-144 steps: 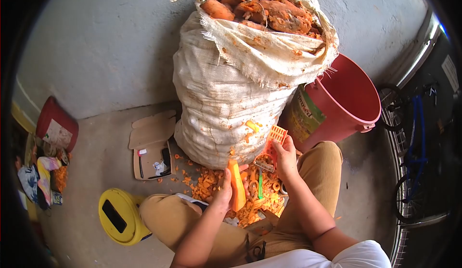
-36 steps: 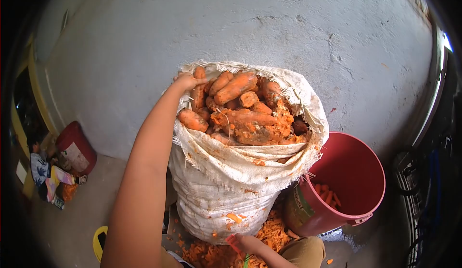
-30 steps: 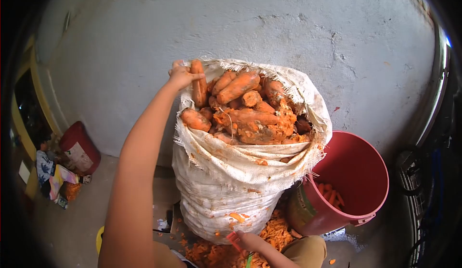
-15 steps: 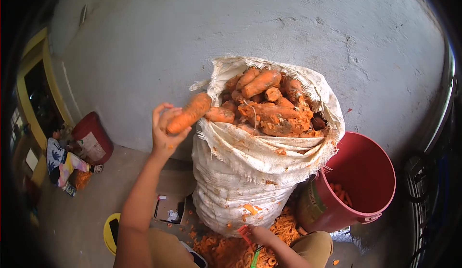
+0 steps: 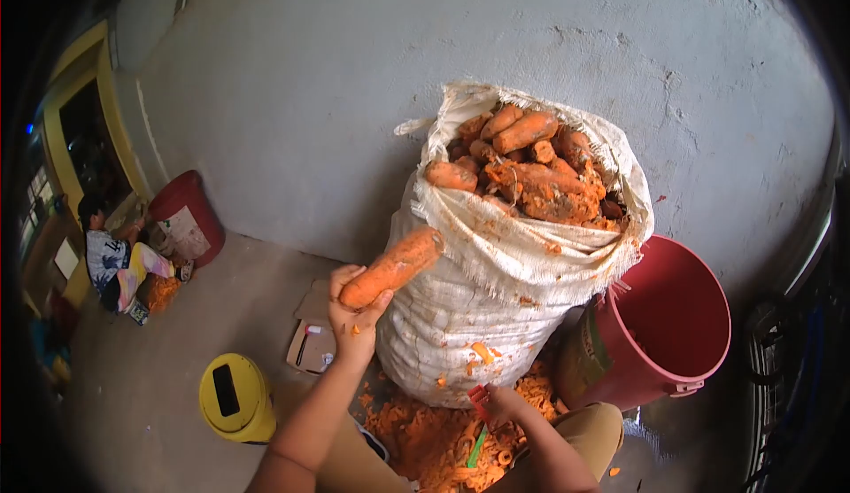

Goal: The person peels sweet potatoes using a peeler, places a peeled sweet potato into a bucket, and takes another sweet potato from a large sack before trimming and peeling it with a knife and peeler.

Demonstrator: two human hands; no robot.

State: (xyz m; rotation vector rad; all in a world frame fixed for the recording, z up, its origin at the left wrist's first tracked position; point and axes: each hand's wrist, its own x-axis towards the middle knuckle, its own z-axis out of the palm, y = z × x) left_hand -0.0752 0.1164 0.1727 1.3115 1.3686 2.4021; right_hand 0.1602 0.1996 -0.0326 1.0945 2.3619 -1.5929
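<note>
My left hand is closed around a thick, unpeeled carrot, held tilted in front of the sack. At the sack's foot, my right hand grips what looks like a red peeler. A green strip shows just below it; I cannot tell whether the two are joined. The white woven sack stands upright with its rim rolled down. Heaped in its mouth are several carrots, some broken or mushy. Orange peelings cover the floor between my knees.
A red bucket stands right of the sack, against the wall. On the left are a yellow container with a dark phone-like object on its lid and an open cardboard box. Farther back, another person sits beside a red bin.
My left hand has drawn the carrot down and away from the sack's mouth, toward me. The right hand still holds the peeler low. The whole view has shifted slightly.
</note>
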